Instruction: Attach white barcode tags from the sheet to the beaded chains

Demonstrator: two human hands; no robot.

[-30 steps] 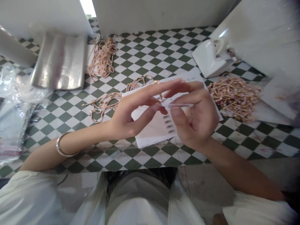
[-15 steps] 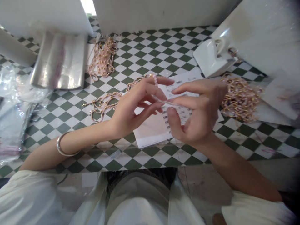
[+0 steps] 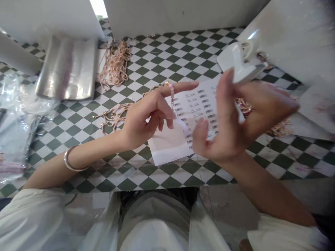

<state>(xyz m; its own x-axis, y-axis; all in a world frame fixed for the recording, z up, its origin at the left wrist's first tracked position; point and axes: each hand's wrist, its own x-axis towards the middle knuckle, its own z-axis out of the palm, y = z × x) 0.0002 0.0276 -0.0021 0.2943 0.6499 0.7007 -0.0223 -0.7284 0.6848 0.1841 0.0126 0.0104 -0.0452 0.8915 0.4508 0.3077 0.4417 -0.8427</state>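
My left hand [image 3: 145, 120] is closed in a pinch over the label sheet. From its fingertips a small white label strip [image 3: 181, 124] sticks out to the right. A pink and gold beaded chain [image 3: 172, 93] is draped over its stretched index finger and runs down to the pinch. My right hand [image 3: 235, 125], partly blurred, is open to the right of the strip, its fingers spread and touching nothing I can see. Beneath both hands lies a white sheet of barcode labels [image 3: 167, 150], its left part bare. Loose beaded chains [image 3: 112, 118] lie beside my left hand.
A heap of beaded chains [image 3: 280, 129] is partly hidden behind my right hand. Another bundle [image 3: 116, 66] lies at the back left, beside a stack of clear plastic bags [image 3: 82, 66]. A white plastic holder [image 3: 232, 57] stands back right. Crumpled plastic [image 3: 13, 136] covers the left edge.
My right hand has let go of the white strip and swung away to the right, its fingers opening. My left hand stays nearly in place with the strip and chain.
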